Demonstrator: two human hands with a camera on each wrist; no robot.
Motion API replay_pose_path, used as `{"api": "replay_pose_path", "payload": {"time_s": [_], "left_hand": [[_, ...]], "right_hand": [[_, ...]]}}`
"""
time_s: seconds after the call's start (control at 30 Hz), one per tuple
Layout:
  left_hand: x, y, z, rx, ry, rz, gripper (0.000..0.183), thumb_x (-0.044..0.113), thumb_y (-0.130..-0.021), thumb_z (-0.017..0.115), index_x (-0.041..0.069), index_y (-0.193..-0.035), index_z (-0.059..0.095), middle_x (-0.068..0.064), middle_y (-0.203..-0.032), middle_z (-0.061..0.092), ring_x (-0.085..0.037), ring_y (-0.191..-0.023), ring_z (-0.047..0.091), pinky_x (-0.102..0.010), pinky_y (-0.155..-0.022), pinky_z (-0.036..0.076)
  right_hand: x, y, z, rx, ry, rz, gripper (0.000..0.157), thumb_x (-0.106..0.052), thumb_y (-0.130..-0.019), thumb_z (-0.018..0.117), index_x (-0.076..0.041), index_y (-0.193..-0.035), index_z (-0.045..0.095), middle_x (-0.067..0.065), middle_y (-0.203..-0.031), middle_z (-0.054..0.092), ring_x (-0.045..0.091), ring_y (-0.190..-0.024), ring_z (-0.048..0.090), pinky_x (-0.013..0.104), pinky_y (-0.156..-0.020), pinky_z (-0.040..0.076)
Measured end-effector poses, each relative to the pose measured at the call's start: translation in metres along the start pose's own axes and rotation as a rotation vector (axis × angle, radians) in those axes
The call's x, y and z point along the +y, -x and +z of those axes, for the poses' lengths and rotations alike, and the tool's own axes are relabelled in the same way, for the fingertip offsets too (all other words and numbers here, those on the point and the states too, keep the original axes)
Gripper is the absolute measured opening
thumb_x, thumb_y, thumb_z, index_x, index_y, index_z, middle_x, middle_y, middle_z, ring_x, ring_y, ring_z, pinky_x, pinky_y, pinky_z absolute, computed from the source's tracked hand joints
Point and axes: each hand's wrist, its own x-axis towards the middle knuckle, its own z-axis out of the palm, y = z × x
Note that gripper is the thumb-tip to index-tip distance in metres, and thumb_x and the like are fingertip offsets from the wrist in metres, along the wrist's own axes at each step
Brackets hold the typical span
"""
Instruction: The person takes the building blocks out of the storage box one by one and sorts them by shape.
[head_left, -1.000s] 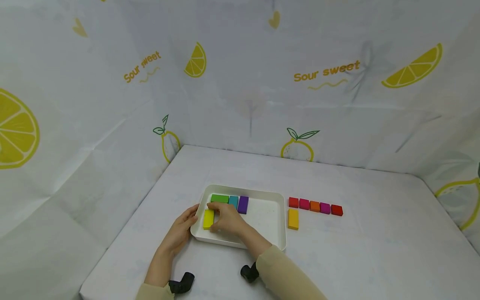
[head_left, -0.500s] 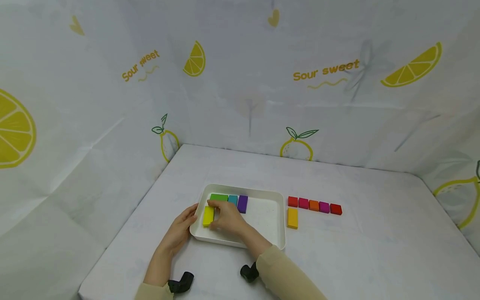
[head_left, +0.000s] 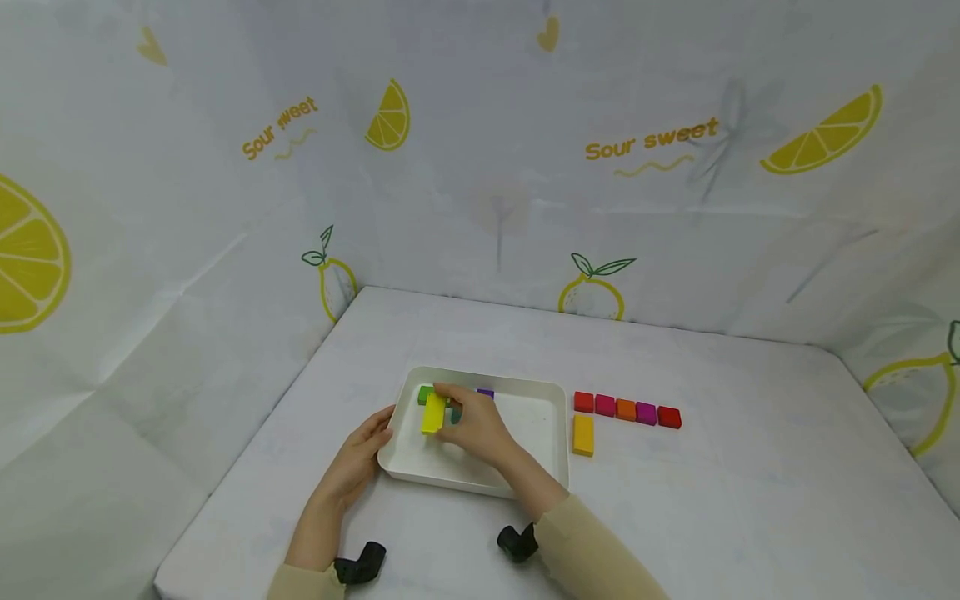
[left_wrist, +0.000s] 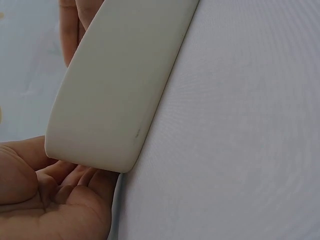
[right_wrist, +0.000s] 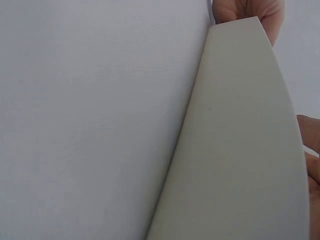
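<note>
A yellow block (head_left: pixel 433 414) is pinched between the thumb and fingers of my right hand (head_left: pixel 478 427), over the left part of a white tray (head_left: pixel 528 468). Behind it in the tray lie a green block (head_left: pixel 424 395), a teal block (head_left: pixel 455 415) and a purple block (head_left: pixel 487 392), each partly covered by the hand or the yellow block. My left hand (head_left: pixel 362 457) grips the tray's left end. In the left wrist view its fingers (left_wrist: pixel 75 212) are bent at the tray's corner. The tray's outer wall (right_wrist: pixel 235 135) hides most of the right hand in the right wrist view.
Right of the tray, a row of small red, pink, orange and magenta blocks (head_left: pixel 626 409) lies on the white-covered table (head_left: pixel 720 483). An amber block (head_left: pixel 582 436) lies in front of the row's left end. A lemon-print curtain (head_left: pixel 480 167) rises behind the table.
My right hand has lifted the yellow block and carried it back and to the right, now in front of the green block. The left hand stays at the tray's end.
</note>
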Motion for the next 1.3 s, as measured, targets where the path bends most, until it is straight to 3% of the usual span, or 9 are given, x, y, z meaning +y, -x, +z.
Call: {"api": "replay_pose_path", "payload": {"time_s": [0.1, 0.27, 0.47, 0.63, 0.7, 0.93, 1.3], "left_hand": [[0.000, 0.000, 0.000, 0.004, -0.002, -0.002, 0.050, 0.011, -0.106, 0.036, 0.005, -0.155, 0.025, -0.017, -0.164, 0.024, -0.031, -0.151, 0.024, -0.029, -0.115, 0.035], [-0.001, -0.001, 0.000, -0.007, 0.018, 0.005, 0.051, 0.010, -0.106, 0.036, 0.005, -0.155, 0.025, -0.017, -0.164, 0.024, -0.028, -0.151, 0.023, -0.021, -0.110, 0.036], [-0.001, -0.003, 0.000, -0.024, 0.014, 0.017, 0.051, 0.011, -0.106, 0.035, 0.005, -0.156, 0.023, -0.018, -0.164, 0.022, -0.029, -0.151, 0.022, -0.035, -0.119, 0.030], [-0.001, -0.003, -0.002, -0.033, 0.022, 0.015, 0.051, 0.011, -0.107, 0.035, 0.006, -0.156, 0.023, -0.017, -0.165, 0.021, -0.028, -0.151, 0.021, -0.018, -0.109, 0.037], [-0.001, -0.003, -0.002, -0.032, 0.022, 0.015, 0.051, 0.011, -0.107, 0.035, 0.006, -0.156, 0.023, -0.017, -0.165, 0.021, -0.029, -0.151, 0.021, -0.017, -0.107, 0.038], [0.000, -0.001, -0.002, -0.042, 0.006, 0.007, 0.051, 0.012, -0.107, 0.035, 0.005, -0.156, 0.022, -0.017, -0.165, 0.020, -0.031, -0.153, 0.020, -0.037, -0.120, 0.029], [0.001, 0.000, -0.002, -0.031, 0.006, 0.026, 0.050, 0.010, -0.106, 0.035, 0.004, -0.155, 0.024, -0.018, -0.164, 0.023, -0.032, -0.150, 0.025, -0.038, -0.118, 0.032]], "right_hand": [[0.000, 0.002, -0.008, 0.011, -0.016, -0.005, 0.069, -0.004, -0.076, 0.081, -0.005, -0.140, 0.054, 0.012, -0.143, 0.058, 0.028, -0.131, 0.057, 0.037, -0.105, 0.051], [0.001, 0.008, -0.022, 0.034, -0.014, 0.000, 0.070, -0.004, -0.076, 0.082, -0.006, -0.140, 0.054, 0.011, -0.143, 0.058, 0.029, -0.132, 0.056, 0.041, -0.106, 0.050], [0.008, 0.017, -0.045, 0.083, -0.015, 0.031, 0.069, -0.002, -0.076, 0.082, -0.008, -0.140, 0.055, 0.009, -0.143, 0.058, 0.030, -0.132, 0.056, 0.043, -0.104, 0.050], [0.015, 0.023, -0.066, 0.136, -0.047, 0.060, 0.069, -0.001, -0.076, 0.082, -0.009, -0.139, 0.056, 0.007, -0.144, 0.058, 0.030, -0.135, 0.055, 0.044, -0.103, 0.050], [0.018, 0.026, -0.075, 0.150, -0.057, 0.062, 0.069, -0.002, -0.076, 0.082, -0.010, -0.139, 0.055, 0.008, -0.144, 0.058, 0.030, -0.136, 0.054, 0.044, -0.104, 0.049], [0.031, 0.040, -0.106, 0.184, -0.091, 0.071, 0.071, 0.000, -0.078, 0.079, -0.011, -0.142, 0.052, 0.011, -0.146, 0.055, 0.030, -0.138, 0.050, 0.044, -0.109, 0.045], [0.065, 0.062, -0.143, 0.211, -0.012, 0.171, 0.071, -0.008, -0.082, 0.079, -0.009, -0.146, 0.047, 0.016, -0.150, 0.050, 0.037, -0.139, 0.048, 0.040, -0.104, 0.045]]}}
